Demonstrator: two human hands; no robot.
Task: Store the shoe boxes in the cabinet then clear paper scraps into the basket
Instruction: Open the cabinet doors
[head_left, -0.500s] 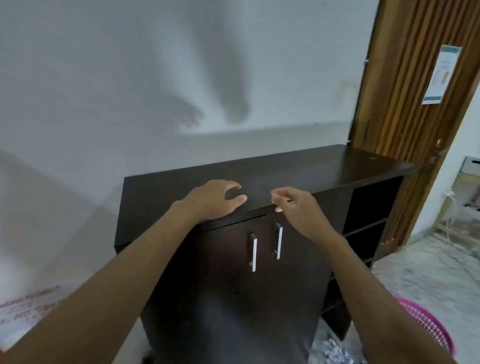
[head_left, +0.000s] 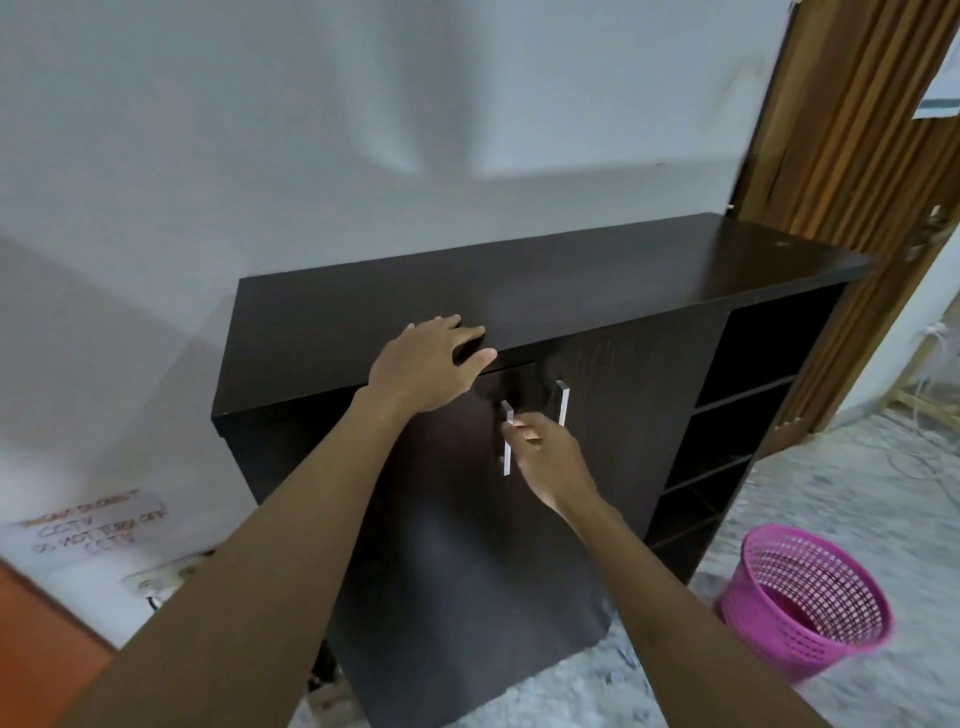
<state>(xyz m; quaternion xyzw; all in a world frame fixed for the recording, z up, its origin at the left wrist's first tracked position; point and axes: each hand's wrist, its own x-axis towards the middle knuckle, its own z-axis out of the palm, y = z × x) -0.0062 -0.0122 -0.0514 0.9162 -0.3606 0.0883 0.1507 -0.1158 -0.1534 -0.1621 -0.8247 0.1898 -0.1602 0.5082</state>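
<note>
The left hand (head_left: 426, 364) lay on the front edge of the dark cabinet (head_left: 597, 275), its fingers (head_left: 462, 330) spread and nearly straight, gripping nothing. The right hand (head_left: 550, 457) was at the left door handle (head_left: 506, 462) — fingertips (head_left: 519, 428) curled, pinching the upper part of the silver bar. The cabinet stood against the white wall (head_left: 363, 130). The pink basket (head_left: 810, 603) sat on the floor (head_left: 857, 467) near its open-shelved right end — well apart from both hands.

The cabinet (head_left: 571, 280) stands against the wall (head_left: 363, 156). The left hand (head_left: 426, 369) rests on its top's front edge. At 5 o'clock from it, the right hand (head_left: 550, 457) is on a handle (head_left: 505, 463). Shelves (head_left: 743, 395) fill the cabinet's 3 o'clock end, and the basket (head_left: 810, 597) sits on the floor (head_left: 857, 493) at its 4 o'clock.
</note>
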